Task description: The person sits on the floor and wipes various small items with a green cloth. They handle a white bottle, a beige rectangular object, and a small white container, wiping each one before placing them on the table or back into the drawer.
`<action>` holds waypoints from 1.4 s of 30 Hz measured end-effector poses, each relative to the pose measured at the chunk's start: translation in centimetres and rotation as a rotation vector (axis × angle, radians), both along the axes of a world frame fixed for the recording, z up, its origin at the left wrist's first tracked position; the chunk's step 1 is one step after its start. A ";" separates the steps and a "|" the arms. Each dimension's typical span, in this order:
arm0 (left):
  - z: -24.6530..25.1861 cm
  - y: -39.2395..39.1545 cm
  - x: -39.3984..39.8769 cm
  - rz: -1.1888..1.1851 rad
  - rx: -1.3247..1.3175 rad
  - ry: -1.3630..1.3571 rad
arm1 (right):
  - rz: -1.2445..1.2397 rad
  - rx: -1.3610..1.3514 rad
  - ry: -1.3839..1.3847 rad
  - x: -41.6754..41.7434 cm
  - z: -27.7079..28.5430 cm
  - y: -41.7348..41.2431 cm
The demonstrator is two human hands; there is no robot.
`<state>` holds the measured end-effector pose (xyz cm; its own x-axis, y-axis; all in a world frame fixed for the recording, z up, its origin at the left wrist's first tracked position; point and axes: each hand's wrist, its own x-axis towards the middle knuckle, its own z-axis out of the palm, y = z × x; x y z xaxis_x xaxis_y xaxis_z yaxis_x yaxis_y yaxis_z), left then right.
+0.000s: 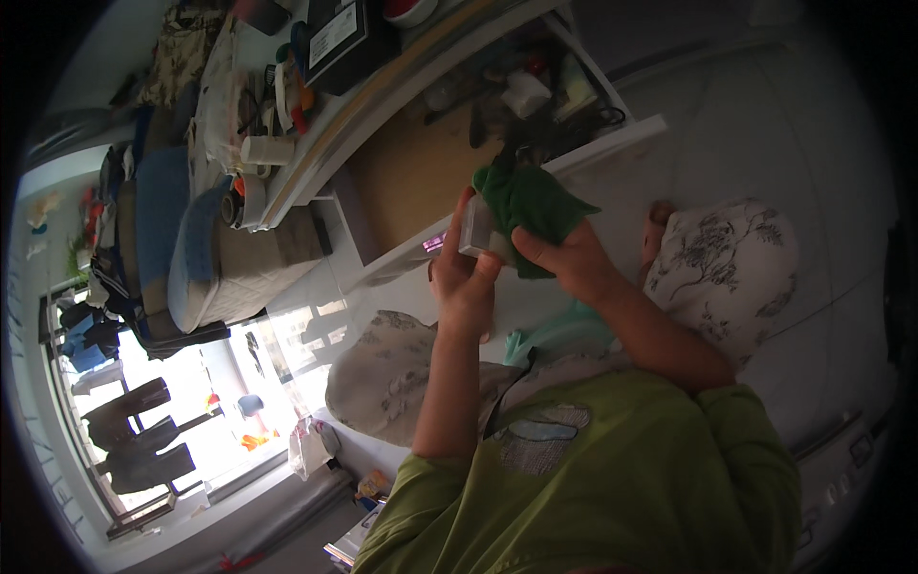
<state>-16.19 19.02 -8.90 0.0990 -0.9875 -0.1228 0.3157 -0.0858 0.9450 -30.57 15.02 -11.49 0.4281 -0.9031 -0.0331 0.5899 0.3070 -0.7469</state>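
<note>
A small pale, partly see-through box (475, 226) sits in my left hand (462, 283), between the thumb and the raised index finger. My right hand (570, 262) grips a green cloth (538, 204) that is bunched and hangs past the fingers. The cloth lies right against the box's side and hides part of it. Both hands are in front of a pulled-out drawer (409, 176), near its front panel. One end of the drawer shows bare brown bottom; the other holds a jumble of small things, among them a white crumpled packet (527, 93).
Above the drawer runs a tabletop edge (401, 75), bearing a black box (341, 46) with a label, a white cup (267, 151) and tape rolls (240, 204). A mattress-like cushion (251, 265) lies left. Below my hands is a mint-green plastic object (566, 333), perhaps a stool.
</note>
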 end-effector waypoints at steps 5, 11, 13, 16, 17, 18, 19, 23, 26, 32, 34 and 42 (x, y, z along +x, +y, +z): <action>0.6 0.3 1.2 -0.096 0.111 -0.039 | -0.026 -0.063 0.105 -0.2 0.1 0.0; 0.7 -0.1 0.9 -0.159 0.148 0.220 | -0.107 -0.126 0.076 -0.2 0.0 -0.2; 0.7 -0.3 0.8 -0.177 0.130 0.257 | -0.092 -0.134 0.058 -0.3 -0.6 -0.1; 0.5 -0.7 0.6 -0.129 0.133 0.280 | -0.083 -0.122 0.084 -0.4 -0.5 -0.4; 0.5 -0.8 0.3 -0.083 0.143 0.280 | -0.083 -0.114 0.101 -0.5 -0.4 -0.5; 0.5 -1.0 0.1 -0.037 0.152 0.280 | -0.103 -0.127 0.109 -0.5 -0.4 -0.5; 0.5 -1.2 0.2 -0.011 0.146 0.291 | -0.123 -0.140 0.117 -0.4 -0.5 -0.4; 1.9 -2.9 1.1 0.062 0.008 0.245 | -0.209 -0.021 0.073 -0.1 -1.3 0.1; 4.6 -5.8 3.6 0.116 -0.147 0.162 | -0.270 -0.105 0.037 0.6 -2.0 -0.2; 12.2 -13.3 5.7 0.369 -0.239 -0.271 | -0.082 0.049 -0.060 0.4 -0.7 0.3; 13.3 -14.9 6.6 0.404 -0.216 -0.362 | -0.055 0.046 -0.095 0.3 -0.2 0.3; 13.7 -19.5 9.5 0.394 -0.046 -0.618 | -0.028 0.025 -0.221 0.9 -0.7 1.1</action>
<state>-6.72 -0.50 4.77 0.4856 -0.8670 0.1116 -0.2773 -0.0317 0.9603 -29.65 16.09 -12.17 0.4018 -0.9150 0.0362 0.7470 0.3047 -0.5908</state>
